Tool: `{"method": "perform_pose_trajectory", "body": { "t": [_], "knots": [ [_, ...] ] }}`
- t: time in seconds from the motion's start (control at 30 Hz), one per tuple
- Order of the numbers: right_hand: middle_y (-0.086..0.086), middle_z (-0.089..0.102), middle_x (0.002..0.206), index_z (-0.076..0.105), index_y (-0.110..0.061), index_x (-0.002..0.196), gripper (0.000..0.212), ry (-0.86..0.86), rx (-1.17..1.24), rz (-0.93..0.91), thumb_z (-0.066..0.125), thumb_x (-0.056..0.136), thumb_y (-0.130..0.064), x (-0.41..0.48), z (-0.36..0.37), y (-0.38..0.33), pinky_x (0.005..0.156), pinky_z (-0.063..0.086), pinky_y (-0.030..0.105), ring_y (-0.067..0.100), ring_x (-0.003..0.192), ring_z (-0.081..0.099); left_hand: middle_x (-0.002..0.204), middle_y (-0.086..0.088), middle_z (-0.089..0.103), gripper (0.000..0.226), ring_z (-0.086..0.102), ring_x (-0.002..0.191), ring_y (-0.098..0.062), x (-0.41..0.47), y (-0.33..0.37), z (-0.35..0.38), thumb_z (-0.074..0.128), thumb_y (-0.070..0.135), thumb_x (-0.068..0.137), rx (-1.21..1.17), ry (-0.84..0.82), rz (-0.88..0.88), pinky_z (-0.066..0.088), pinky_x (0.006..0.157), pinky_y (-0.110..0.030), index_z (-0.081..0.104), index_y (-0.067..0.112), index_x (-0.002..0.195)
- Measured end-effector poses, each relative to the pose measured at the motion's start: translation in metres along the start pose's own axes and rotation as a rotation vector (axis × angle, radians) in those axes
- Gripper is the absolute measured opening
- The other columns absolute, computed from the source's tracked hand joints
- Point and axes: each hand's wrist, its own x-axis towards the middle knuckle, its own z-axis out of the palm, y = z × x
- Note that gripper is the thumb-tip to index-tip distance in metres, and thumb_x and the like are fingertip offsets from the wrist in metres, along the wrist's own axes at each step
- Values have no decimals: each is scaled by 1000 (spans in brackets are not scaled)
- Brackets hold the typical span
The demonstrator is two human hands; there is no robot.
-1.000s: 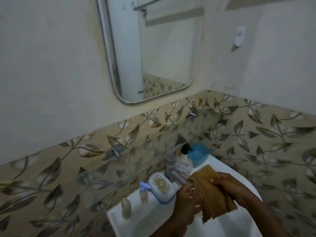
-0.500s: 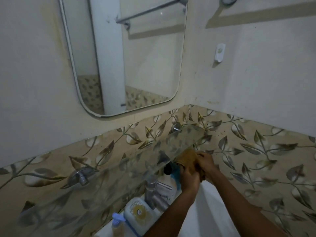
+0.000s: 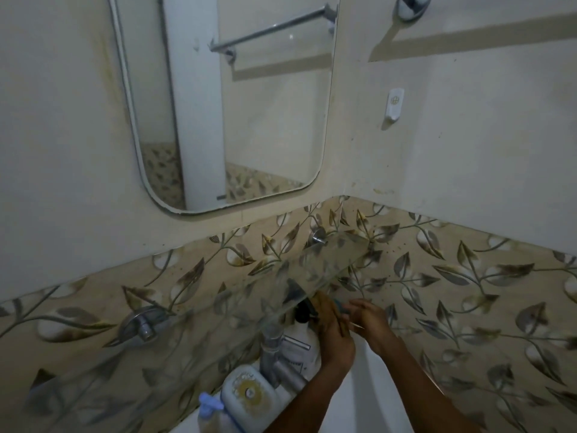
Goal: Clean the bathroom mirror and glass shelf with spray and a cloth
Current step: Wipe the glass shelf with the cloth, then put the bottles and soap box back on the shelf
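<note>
The rounded wall mirror (image 3: 224,104) hangs at upper left. Below it the glass shelf (image 3: 327,260) runs along the leaf-patterned tiles on two chrome pegs. Both hands meet just under the shelf's front right edge. My left hand (image 3: 334,335) and my right hand (image 3: 371,320) press the brown cloth (image 3: 323,303) between them, and only a small part of the cloth shows above the left fingers. A white pump bottle (image 3: 299,342) with a black head stands just left of my left hand, partly behind the shelf glass.
A chrome tap (image 3: 271,342) rises at the back of the white sink (image 3: 374,401). A white soap case (image 3: 249,398) and a small blue-capped bottle (image 3: 209,407) sit on the sink ledge. A white hook (image 3: 395,103) is on the right wall.
Both hands have lifted with the cloth from over the sink up to the shelf's front edge, and the cloth is now bunched between them. The view has tilted up toward the mirror.
</note>
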Motion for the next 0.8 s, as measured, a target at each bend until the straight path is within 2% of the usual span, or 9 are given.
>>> {"method": "perform_pose_trajectory", "body": {
  "t": [0.13,0.27,0.33,0.47,0.53,0.6,0.63,0.7,0.8],
  "knots": [
    [16,68,98,60,-1,108,34,-25,70,-23,47,81,14,-51,-7,-4,72,52,33,28,86,64,109,3,57,44,55,99,-8,-60,26,-32,43,-6,88,-74,-181,-115,42,76,-5,50,15,126],
    [19,68,94,63,-1,102,18,-96,90,-23,50,89,2,-117,-11,8,76,51,36,33,87,64,104,5,61,40,59,84,-3,-136,16,-95,65,5,83,-186,-368,-159,46,72,-13,53,23,116],
    [20,68,92,64,0,98,18,-102,71,27,47,91,0,-146,-4,21,76,50,38,35,86,64,85,11,67,39,60,64,0,-170,3,-136,71,11,79,-140,-312,-180,48,66,-16,57,23,113],
    [20,68,82,65,2,92,17,-121,5,161,49,88,-1,-177,34,49,67,48,33,34,74,63,60,8,62,27,51,48,-3,-213,-24,-206,74,7,75,-15,7,-188,44,56,-17,67,29,89],
    [18,68,75,66,2,89,14,-188,-44,219,54,85,-2,-184,59,62,61,46,30,29,66,62,59,7,61,26,52,48,-7,-218,-37,-228,73,7,75,22,176,-177,43,54,-18,67,32,81],
    [16,68,75,66,2,91,14,-257,-132,198,62,78,-1,-187,83,72,58,46,27,25,64,62,62,8,65,12,58,57,-14,-219,-48,-243,66,26,70,24,374,-169,46,58,-23,67,36,76],
    [15,67,79,66,0,91,18,-285,-173,169,65,73,-1,-189,95,77,57,47,26,23,65,61,70,7,67,13,61,65,-20,-218,-54,-250,60,34,66,31,472,-153,49,63,-28,67,36,77],
    [14,63,90,65,-6,97,24,-327,-242,102,64,74,2,-188,117,85,56,48,26,20,72,60,88,4,63,19,60,80,-23,-216,-60,-255,64,31,72,150,584,-95,50,76,-39,66,33,91],
    [8,54,97,55,-5,117,40,-377,-367,-2,59,79,9,-184,145,96,58,48,25,24,87,57,115,5,54,46,51,109,-17,-206,-65,-260,70,35,80,367,605,-176,41,97,-37,56,20,121]
  ]
}}
